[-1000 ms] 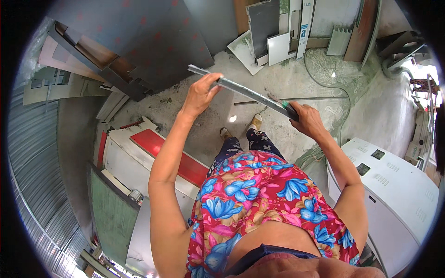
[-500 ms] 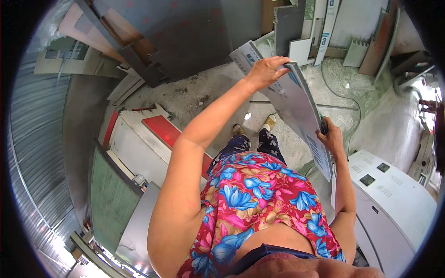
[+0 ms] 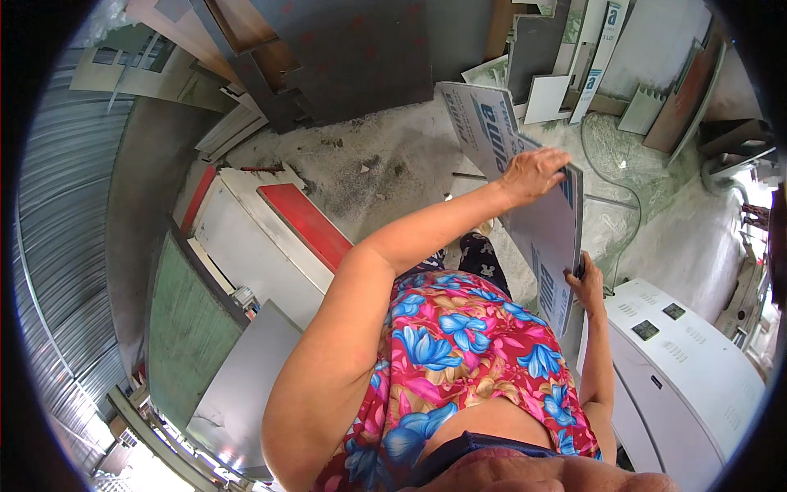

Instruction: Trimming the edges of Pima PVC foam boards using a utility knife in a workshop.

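In front of my body a thin, flat grey panel (image 3: 537,230), covered in film with blue print, stands tilted on its edge. Its far edge has a step in it. My left hand (image 3: 534,175) grips the panel across its upper edge, fingers curled over toward the right. Lower down, on the right edge, my right hand (image 3: 587,287) clasps the same panel, thumb on the printed face. Something small and dark shows by that hand's fingers; I cannot make out what it is. The panel's back face is hidden.
A white cabinet (image 3: 697,344) stands close on my right, a white unit with a red strip (image 3: 303,221) on my left. Dark sheets (image 3: 352,66) and offcuts (image 3: 548,98) lean along the far wall. A cable (image 3: 635,193) runs over the floor at right.
The panel has swung so its printed face turns more toward me. My left hand has moved right and nearer with its edge; my right hand has shifted slightly nearer.
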A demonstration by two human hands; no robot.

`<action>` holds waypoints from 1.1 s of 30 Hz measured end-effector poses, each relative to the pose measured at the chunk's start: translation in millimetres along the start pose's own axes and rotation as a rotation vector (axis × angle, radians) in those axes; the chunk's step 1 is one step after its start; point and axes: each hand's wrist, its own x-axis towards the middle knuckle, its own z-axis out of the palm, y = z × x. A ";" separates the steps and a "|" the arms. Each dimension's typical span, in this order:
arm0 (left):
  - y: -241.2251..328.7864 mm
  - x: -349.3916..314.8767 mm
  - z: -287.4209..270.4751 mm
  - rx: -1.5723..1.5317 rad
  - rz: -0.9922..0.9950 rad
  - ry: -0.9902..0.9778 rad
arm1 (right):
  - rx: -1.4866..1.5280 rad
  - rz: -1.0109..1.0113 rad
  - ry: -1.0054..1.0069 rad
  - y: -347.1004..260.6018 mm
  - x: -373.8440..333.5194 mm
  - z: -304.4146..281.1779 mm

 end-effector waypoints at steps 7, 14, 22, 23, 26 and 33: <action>33.6 -26.3 18.7 0.072 -0.161 0.027 | 0.069 -0.034 0.012 -34.8 -0.4 -20.3; 116.3 -102.2 105.6 0.004 -0.307 0.065 | 0.132 -0.277 0.114 -7.7 18.4 -35.5; 241.0 -124.8 224.1 0.048 -0.451 0.131 | 0.103 -0.325 0.181 16.7 45.5 -69.6; 249.2 -126.0 234.9 0.062 -0.451 0.130 | 0.096 -0.301 0.185 16.4 46.0 -71.1; 268.8 -123.3 254.8 0.106 -0.650 0.224 | 0.091 -0.246 0.212 16.4 40.8 -79.6; 287.1 -103.9 230.0 0.217 -0.935 0.255 | 0.227 -0.174 0.194 -4.9 32.8 -82.2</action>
